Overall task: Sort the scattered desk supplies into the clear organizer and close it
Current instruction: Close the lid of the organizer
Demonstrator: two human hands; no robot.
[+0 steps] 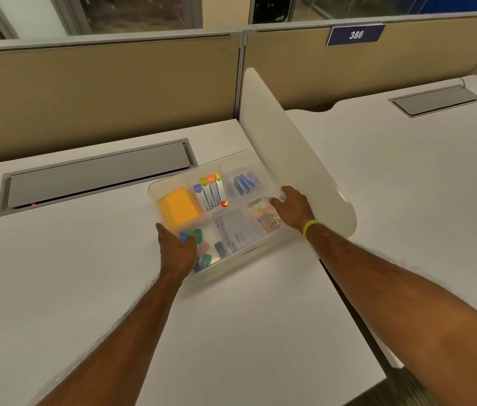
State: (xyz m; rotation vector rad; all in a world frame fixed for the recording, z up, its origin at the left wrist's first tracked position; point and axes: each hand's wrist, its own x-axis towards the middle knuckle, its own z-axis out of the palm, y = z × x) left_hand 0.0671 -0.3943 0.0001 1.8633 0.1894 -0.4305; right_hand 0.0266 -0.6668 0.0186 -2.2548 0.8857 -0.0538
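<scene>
- The clear organizer (pixel 231 212) sits on the white worktop (pixel 85 273), just beside the curved white divider panel (pixel 290 142) and near the grey cable hatch (pixel 96 177).
- Its compartments look filled: an orange sticky-note block (pixel 178 206) at the far-left side of the organizer, a row of highlighters (pixel 210 190) in the far middle, blue staple boxes (pixel 246 181) at the far right, a grey stapler (pixel 237 232) in the near middle, mixed paper clips (pixel 263 215) at the near right, coloured binder clips (pixel 199 247) at the near left.
- No loose supplies show on the worktop around the organizer, so sorting looks finished; the frame is too blurred to tell whether a lid is already on.
- The left hand (pixel 177 250) rests on the organizer's near-left corner, fingers curled over the rim; its grip looks closed on that edge.
- The right hand (pixel 292 208), with a yellow wristband (pixel 310 228), lies on the right edge, fingers spread flat and pressing, not pinching.
- Handling judgement: thin clear plastic, stiff enough but likely to flex and slide on the smooth worktop; light shell, modest weight mostly from the stapler.
- Best hold is at opposite rim corners, as now, pressing down evenly so any lid seats without tipping the small clips between compartments.
</scene>
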